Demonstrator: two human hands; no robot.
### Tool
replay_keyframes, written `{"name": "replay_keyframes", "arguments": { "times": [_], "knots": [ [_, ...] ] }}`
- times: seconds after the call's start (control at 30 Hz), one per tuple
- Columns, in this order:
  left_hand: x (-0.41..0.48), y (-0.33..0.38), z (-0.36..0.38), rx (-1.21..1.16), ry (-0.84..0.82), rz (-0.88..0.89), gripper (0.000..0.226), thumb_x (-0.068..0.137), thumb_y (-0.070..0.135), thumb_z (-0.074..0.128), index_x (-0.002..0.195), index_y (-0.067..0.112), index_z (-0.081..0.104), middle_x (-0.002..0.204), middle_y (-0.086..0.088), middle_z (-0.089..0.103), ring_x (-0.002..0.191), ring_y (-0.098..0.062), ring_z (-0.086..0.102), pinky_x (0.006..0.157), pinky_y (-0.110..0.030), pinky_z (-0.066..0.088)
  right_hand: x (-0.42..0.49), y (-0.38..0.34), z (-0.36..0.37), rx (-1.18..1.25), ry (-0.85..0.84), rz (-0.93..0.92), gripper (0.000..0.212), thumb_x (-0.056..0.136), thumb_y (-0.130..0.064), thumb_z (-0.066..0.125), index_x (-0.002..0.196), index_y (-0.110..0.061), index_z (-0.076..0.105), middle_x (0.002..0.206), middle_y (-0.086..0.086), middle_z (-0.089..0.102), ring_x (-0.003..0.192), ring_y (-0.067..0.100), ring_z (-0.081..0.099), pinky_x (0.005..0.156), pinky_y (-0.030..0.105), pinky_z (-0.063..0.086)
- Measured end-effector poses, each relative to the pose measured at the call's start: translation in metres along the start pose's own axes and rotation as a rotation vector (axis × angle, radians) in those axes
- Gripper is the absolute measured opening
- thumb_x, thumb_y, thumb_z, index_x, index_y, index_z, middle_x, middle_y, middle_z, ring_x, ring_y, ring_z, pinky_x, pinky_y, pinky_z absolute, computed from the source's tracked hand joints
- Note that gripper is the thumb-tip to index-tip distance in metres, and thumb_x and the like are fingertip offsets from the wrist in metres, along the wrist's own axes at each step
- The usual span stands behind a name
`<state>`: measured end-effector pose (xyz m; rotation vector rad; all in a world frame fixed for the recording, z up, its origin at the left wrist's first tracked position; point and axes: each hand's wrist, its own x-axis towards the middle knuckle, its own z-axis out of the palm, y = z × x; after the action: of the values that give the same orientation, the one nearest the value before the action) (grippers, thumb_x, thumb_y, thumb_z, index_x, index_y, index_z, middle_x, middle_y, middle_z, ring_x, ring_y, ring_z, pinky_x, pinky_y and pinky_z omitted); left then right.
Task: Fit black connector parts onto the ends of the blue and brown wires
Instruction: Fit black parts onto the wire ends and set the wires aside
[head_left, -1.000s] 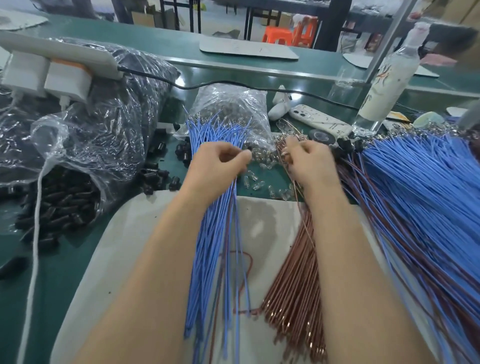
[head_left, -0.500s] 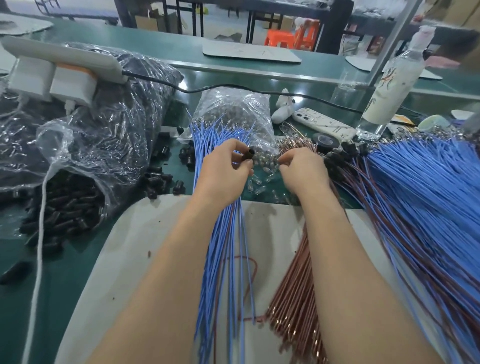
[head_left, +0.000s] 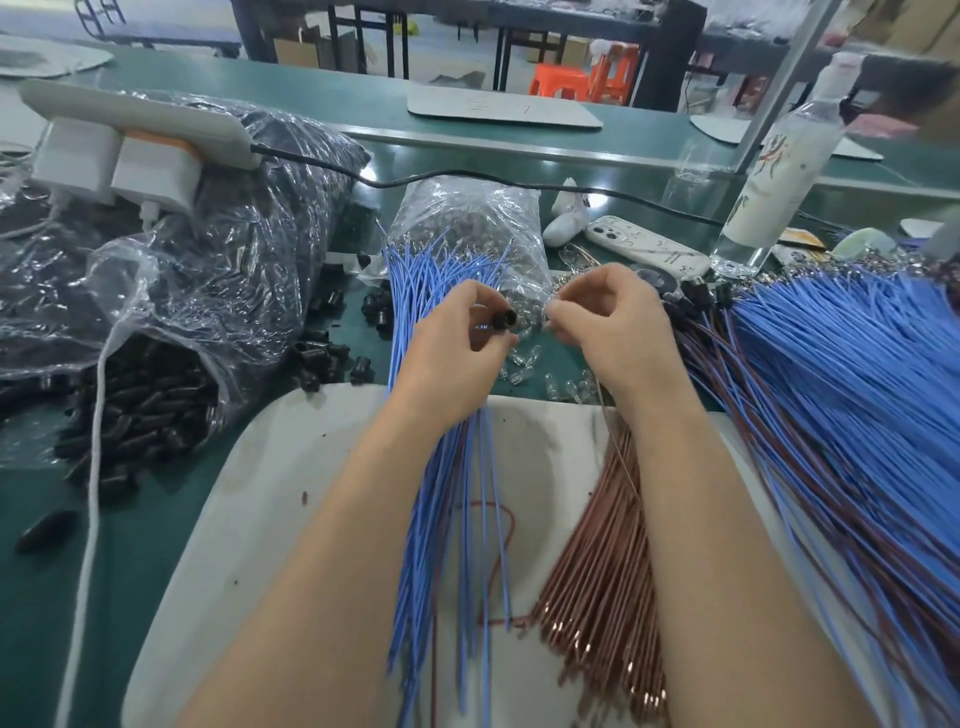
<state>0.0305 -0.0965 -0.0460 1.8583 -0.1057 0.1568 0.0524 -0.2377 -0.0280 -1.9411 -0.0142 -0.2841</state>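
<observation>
No word, number or brand name is legible anywhere in my view. The clear bottle (head_left: 777, 174) at far right carries an orange and dark printed design, too blurred to read; the pale mat (head_left: 503, 108) on the far bench bears faint red marks I cannot decipher

- One view only: it rides on your head, facing forward and down onto the worktop (head_left: 130, 545).
- It sits close above your left hand (head_left: 457, 343) and right hand (head_left: 610, 325).
</observation>
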Motion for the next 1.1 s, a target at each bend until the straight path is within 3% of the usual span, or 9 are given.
{"name": "replay_keyframes", "arguments": {
  "times": [0.17,0.27,0.33,0.43,0.5,0.7,0.87,0.97,1.1],
  "knots": [
    [-0.009,0.002,0.002,-0.046,-0.004,0.041,0.018,0.09,0.0,0.055,0.094,0.018,0.054,0.102,-0.003,0.068,0.093,-0.015,0.067,0.093,-0.038,0.051,-0.019,0.0,-0.005,0.054,-0.066,-0.083,0.021,0.085,-0.007,0.062,0.079,-0.027,0.066,0.072,0.001,0.067,0.065,0.012,0.06,0.072,0.037,0.054],
    [-0.015,0.002,0.002,-0.057,0.035,0.071,0.021,0.091,0.003,0.055,0.091,0.024,0.052,0.102,-0.003,0.068,0.089,-0.015,0.068,0.09,-0.038,0.052,-0.018,0.013,-0.004,-0.17,0.056,-0.082,0.018,0.086,-0.013,0.059,0.084,-0.028,0.068,0.074,-0.007,0.067,0.068,0.009,0.06,0.072,0.026,0.049],
    [-0.018,0.001,0.002,-0.061,0.083,0.09,0.018,0.092,0.008,0.055,0.092,0.026,0.052,0.1,-0.001,0.069,0.081,-0.011,0.068,0.086,-0.036,0.054,-0.016,0.02,-0.003,-0.363,0.061,-0.044,0.021,0.088,-0.014,0.054,0.097,-0.024,0.071,0.089,-0.003,0.07,0.081,0.012,0.061,0.071,0.017,0.041],
    [-0.018,0.001,0.003,-0.092,0.183,0.099,0.018,0.092,0.016,0.057,0.091,0.033,0.054,0.096,0.005,0.069,0.07,-0.008,0.064,0.079,-0.035,0.055,-0.007,0.026,0.005,-0.575,-0.029,-0.014,0.032,0.091,-0.012,0.047,0.113,-0.02,0.068,0.116,0.004,0.066,0.107,0.022,0.058,0.085,0.023,0.04],
    [-0.016,0.002,0.004,-0.088,0.246,0.105,0.019,0.091,0.02,0.06,0.089,0.039,0.055,0.088,0.015,0.065,0.061,-0.003,0.056,0.072,-0.026,0.053,-0.001,0.025,0.013,-0.644,-0.07,0.014,0.034,0.092,-0.013,0.046,0.117,-0.021,0.066,0.124,0.007,0.061,0.11,0.025,0.056,0.091,0.028,0.042],
    [-0.005,0.005,0.004,-0.032,0.275,0.061,0.011,0.091,0.023,0.059,0.1,0.03,0.061,0.078,0.017,0.059,0.054,0.005,0.049,0.056,-0.007,0.042,0.01,0.018,0.03,-0.735,-0.029,-0.035,0.026,0.092,-0.021,0.052,0.113,-0.017,0.067,0.121,0.01,0.058,0.109,0.03,0.055,0.085,0.032,0.043],
    [-0.005,0.004,0.005,-0.029,0.266,0.017,0.007,0.09,0.021,0.062,0.097,0.024,0.059,0.082,0.013,0.061,0.07,-0.007,0.059,0.071,-0.019,0.05,0.02,0.016,0.044,-0.852,-0.114,0.103,0.034,0.087,-0.02,0.057,0.121,-0.016,0.062,0.125,0.008,0.058,0.115,0.03,0.054,0.092,0.034,0.046],
    [-0.006,0.004,0.002,-0.054,0.229,-0.009,0.013,0.09,0.019,0.061,0.086,0.029,0.055,0.087,0.007,0.065,0.083,-0.022,0.067,0.08,-0.04,0.055,0.018,0.021,0.04,-0.764,-0.012,0.052,0.025,0.088,-0.008,0.053,0.111,-0.011,0.064,0.115,0.012,0.063,0.107,0.031,0.057,0.088,0.035,0.048],
    [-0.008,0.004,0.003,-0.053,0.218,-0.008,0.011,0.09,0.017,0.061,0.089,0.027,0.056,0.088,0.006,0.065,0.084,-0.024,0.067,0.082,-0.045,0.055,0.015,0.025,0.031,-0.712,-0.021,0.009,0.019,0.091,-0.016,0.056,0.107,-0.012,0.066,0.112,0.011,0.065,0.107,0.03,0.057,0.084,0.033,0.045]
  ]
}}
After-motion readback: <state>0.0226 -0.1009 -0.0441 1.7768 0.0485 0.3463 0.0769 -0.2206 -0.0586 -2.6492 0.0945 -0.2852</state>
